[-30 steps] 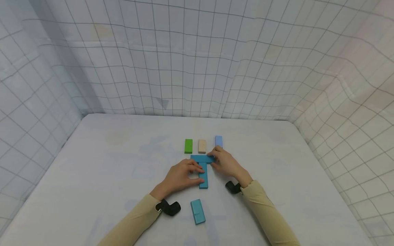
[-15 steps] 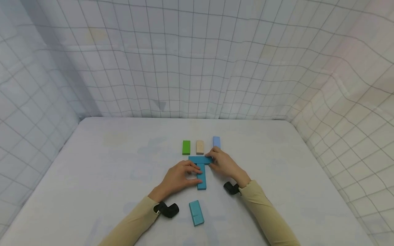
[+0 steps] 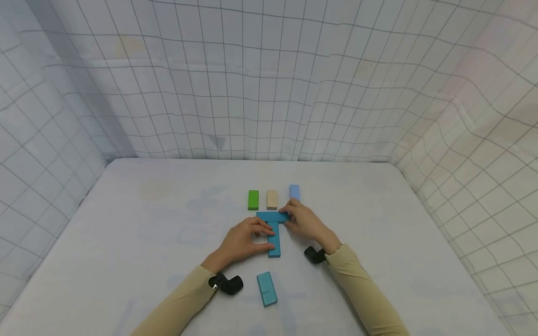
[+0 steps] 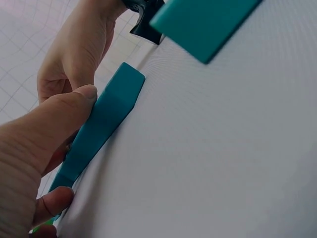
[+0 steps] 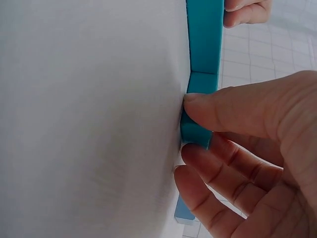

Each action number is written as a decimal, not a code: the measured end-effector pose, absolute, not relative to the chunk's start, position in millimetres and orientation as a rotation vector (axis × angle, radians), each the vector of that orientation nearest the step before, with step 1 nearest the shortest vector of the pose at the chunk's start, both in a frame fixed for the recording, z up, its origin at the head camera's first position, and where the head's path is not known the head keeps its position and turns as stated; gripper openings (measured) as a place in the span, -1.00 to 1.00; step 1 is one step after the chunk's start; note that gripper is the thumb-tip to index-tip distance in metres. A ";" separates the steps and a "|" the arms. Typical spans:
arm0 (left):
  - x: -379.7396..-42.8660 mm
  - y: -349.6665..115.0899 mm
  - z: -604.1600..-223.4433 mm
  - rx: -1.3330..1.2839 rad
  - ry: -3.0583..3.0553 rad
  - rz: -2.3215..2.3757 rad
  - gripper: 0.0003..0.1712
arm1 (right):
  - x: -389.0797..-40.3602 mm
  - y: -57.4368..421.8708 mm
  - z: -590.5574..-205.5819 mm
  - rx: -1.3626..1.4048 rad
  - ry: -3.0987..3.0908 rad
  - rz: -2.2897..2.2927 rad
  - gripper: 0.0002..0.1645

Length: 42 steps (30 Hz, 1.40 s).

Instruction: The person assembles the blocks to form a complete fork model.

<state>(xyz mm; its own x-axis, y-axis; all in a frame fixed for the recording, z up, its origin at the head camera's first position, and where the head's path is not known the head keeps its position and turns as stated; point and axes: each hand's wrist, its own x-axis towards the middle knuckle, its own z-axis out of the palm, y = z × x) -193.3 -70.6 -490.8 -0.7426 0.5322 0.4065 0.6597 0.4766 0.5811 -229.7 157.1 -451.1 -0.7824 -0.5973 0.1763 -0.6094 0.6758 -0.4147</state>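
Two long blue blocks form a T on the table in the head view. The stem block [image 3: 274, 240] lies lengthwise and meets the middle of the crossbar block [image 3: 269, 216]. My left hand [image 3: 245, 239] holds the stem block, thumb toward its near end and fingers farther along. Its thumb [image 4: 81, 96] lies against the block in the left wrist view. My right hand [image 3: 308, 223] pinches the crossbar's right end, with the thumb [image 5: 203, 106] on the near side. The grip's far side is partly hidden.
Behind the T stand a green block [image 3: 253, 200], a beige block [image 3: 272, 199] and a light blue block [image 3: 294, 192], partly covered by my right hand. A separate teal block [image 3: 266, 289] lies nearer me. A gridded white curtain [image 3: 269, 93] encloses the table [image 3: 147, 224].
The head view has shifted slightly. Both hands and the blocks keep the same places relative to each other.
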 end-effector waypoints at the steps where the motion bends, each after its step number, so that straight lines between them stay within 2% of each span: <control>1: -193.6 -70.7 -491.0 -1.046 -2.542 -1.111 -0.62 | -230.1 157.1 -451.4 1.027 -2.851 0.722 -0.63; 42: -189.7 -70.2 -490.4 -1.022 -2.605 -1.130 -0.63 | -228.1 159.0 -447.9 1.069 -2.843 0.721 -0.61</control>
<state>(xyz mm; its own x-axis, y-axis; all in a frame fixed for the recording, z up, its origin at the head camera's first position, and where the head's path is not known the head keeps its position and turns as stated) -189.7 -70.2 -490.4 -0.7638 0.5362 0.3594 0.6287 0.4919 0.6023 -228.1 159.0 -447.9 -0.7654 -0.6190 0.1758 -0.6280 0.6589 -0.4140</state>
